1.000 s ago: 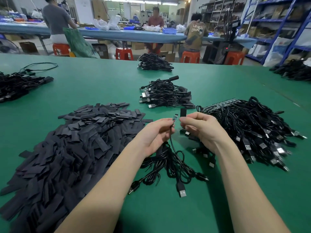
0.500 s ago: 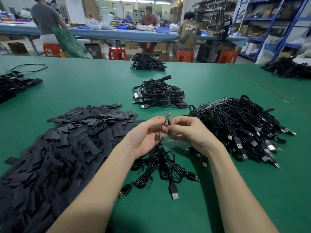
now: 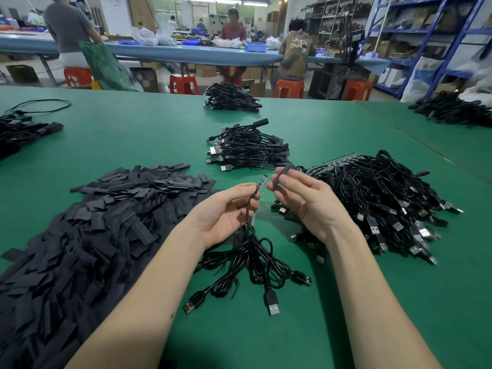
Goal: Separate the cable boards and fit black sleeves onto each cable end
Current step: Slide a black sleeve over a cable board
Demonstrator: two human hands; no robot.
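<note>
Left hand (image 3: 226, 209) pinches the cable just below its board (image 3: 262, 181); right hand (image 3: 300, 198) pinches a sleeve (image 3: 282, 172) just right of the board, apart from it. Risk: a flattened sleeve mouth could snag the board's corner, bending the cable.

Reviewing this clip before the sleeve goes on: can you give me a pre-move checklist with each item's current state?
1. Left hand pinches the cable just below its board end: ok.
2. Board end bare and sticking up clear of the fingers: ok.
3. Right hand holds one black sleeve: ok.
4. Sleeve mouth open: cannot tell.
5. Sleeve lined up with the board: not ok, it sits apart to the right.
6. Board separated from its neighbours: ok.
</note>
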